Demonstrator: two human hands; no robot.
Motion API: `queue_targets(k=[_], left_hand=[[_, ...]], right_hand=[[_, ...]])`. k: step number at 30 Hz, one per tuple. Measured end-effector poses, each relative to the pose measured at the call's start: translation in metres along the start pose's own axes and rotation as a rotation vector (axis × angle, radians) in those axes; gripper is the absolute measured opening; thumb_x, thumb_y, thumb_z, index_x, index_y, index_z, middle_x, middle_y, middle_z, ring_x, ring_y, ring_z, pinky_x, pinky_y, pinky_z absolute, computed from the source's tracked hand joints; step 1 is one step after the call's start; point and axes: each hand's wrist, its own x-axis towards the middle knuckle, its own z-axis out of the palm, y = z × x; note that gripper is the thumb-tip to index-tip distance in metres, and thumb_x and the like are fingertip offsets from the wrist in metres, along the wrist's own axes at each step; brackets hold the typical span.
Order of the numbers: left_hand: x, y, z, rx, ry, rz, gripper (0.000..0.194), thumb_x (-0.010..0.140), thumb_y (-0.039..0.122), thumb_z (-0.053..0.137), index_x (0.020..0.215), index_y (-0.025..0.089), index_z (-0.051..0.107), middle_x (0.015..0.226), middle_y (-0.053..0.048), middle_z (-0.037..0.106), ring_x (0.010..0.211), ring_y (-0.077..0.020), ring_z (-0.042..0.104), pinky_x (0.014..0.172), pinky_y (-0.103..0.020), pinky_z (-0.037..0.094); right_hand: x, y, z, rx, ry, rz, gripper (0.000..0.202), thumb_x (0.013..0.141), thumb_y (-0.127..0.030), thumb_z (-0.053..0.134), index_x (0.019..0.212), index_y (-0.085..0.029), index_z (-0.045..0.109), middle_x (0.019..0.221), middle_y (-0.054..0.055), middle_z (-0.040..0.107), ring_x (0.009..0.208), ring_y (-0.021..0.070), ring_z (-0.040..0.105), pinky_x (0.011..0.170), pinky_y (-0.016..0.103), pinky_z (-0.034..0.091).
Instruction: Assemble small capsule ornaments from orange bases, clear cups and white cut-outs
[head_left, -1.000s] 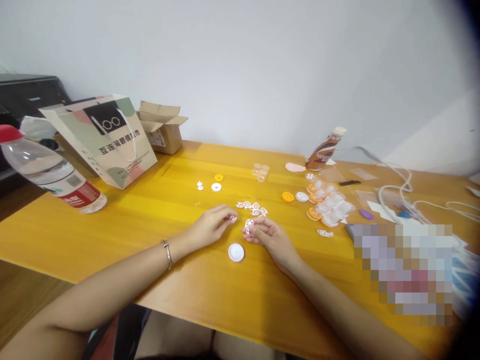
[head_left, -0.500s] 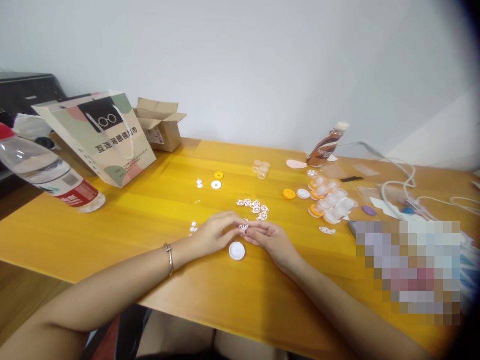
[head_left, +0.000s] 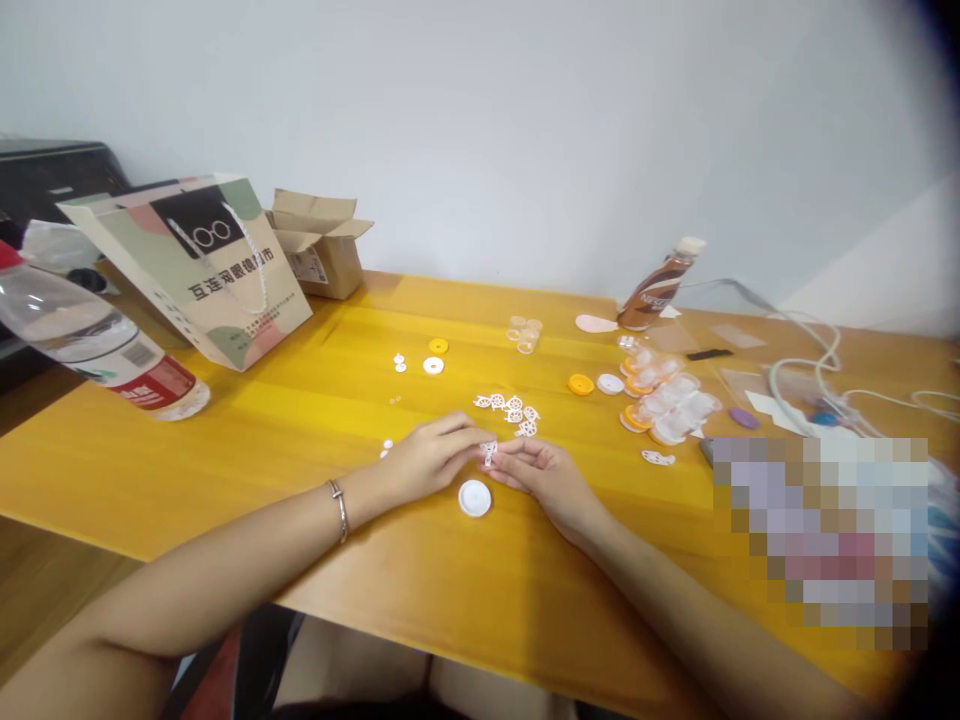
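Between the fingertips of both hands is a small white openwork piece [head_left: 489, 454]. My left hand [head_left: 439, 458] pinches it from the left, my right hand [head_left: 536, 475] from the right. Just below them a round white dish-like part [head_left: 475, 498] lies on the wooden table [head_left: 420, 590]. Several white spoked pieces [head_left: 514, 409] lie beyond the fingers. Small white parts [head_left: 387, 446] are partly hidden behind my left hand. Farther back sit a yellow ring [head_left: 438, 346] and a white ring [head_left: 433, 366].
A water bottle [head_left: 142, 370], paper bag [head_left: 232, 270] and open carton [head_left: 330, 260] stand at left. On the right are an orange disc [head_left: 580, 384], clear cases [head_left: 675, 405], a brown drink bottle [head_left: 656, 290], cables [head_left: 806, 325] and a pixelated area. Clear rings [head_left: 526, 336] lie centre back.
The white piece between my fingertips has turned and now looks narrower. My hands have stayed in nearly the same place. The view has shifted slightly.
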Motion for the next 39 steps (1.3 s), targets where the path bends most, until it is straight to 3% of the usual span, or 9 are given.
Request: queue_targets(k=[6,18,28,39], left_hand=[[0.000,0.002,-0.002,0.111,0.032,0.090,0.021,0.088,0.019,0.044,0.107,0.015,0.053,0.092,-0.007,0.060,0.082,-0.0119,0.056,0.074,-0.024,0.048],[0.000,0.000,0.005,0.057,0.039,0.002,0.022,0.088,0.021,0.044,0.107,0.013,0.052,0.090,-0.007,0.057,0.081,-0.0122,0.055,0.074,-0.025,0.048],[0.001,0.003,0.004,-0.025,0.030,-0.018,0.022,0.088,0.022,0.045,0.106,0.015,0.055,0.094,-0.009,0.057,0.084,-0.0137,0.055,0.075,-0.027,0.049],[0.003,0.000,0.010,-0.394,0.114,-0.314,0.017,0.082,0.025,0.055,0.089,0.013,0.064,0.087,-0.007,0.065,0.079,-0.0129,0.061,0.072,-0.026,0.050]], right_hand=[[0.000,0.000,0.000,0.016,-0.012,-0.001,0.019,0.061,-0.029,0.075,0.075,-0.018,0.067,0.076,0.000,0.070,0.077,0.0127,0.066,0.087,0.030,0.049],[0.001,-0.001,-0.002,0.003,-0.052,-0.013,0.018,0.064,-0.029,0.072,0.078,-0.019,0.068,0.080,0.001,0.071,0.080,0.0136,0.066,0.088,0.030,0.048],[0.000,0.002,-0.002,-0.036,-0.006,-0.023,0.023,0.058,-0.030,0.076,0.076,-0.018,0.066,0.076,0.001,0.071,0.076,0.0144,0.067,0.086,0.033,0.049],[-0.003,-0.002,0.002,-0.081,0.008,-0.019,0.023,0.058,-0.031,0.076,0.075,-0.018,0.067,0.075,0.002,0.071,0.074,0.0132,0.066,0.083,0.032,0.050]])
